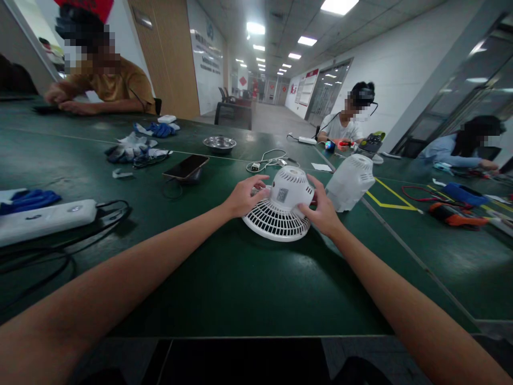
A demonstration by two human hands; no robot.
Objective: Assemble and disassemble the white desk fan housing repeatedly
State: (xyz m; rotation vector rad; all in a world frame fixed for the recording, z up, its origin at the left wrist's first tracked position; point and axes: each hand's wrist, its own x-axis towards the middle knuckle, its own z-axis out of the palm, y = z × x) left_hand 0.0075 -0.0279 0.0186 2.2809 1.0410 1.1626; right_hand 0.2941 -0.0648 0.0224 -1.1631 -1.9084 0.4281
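A white electric fan [287, 206] rests grille down on the green table, its slotted motor housing pointing up with a small grey label on it. My left hand [249, 195] is at the fan's left side, thumb on the grille and fingers curved behind it. On the other side, my right hand [323, 209] grips the motor housing, thumb in front and fingers partly hidden behind. Just right of that hand stands a white plastic housing [349, 184] with vent slots. A pale cable [269, 160] lies coiled behind the fan.
Left on the table [192, 299] are a smartphone [186, 167], a metal bowl [219, 143], gloves [130, 148] and a white power strip [48, 220] with black cables. An orange and black meter [455, 215] lies right, near yellow tape lines [395, 206]. Several people sit around the table.
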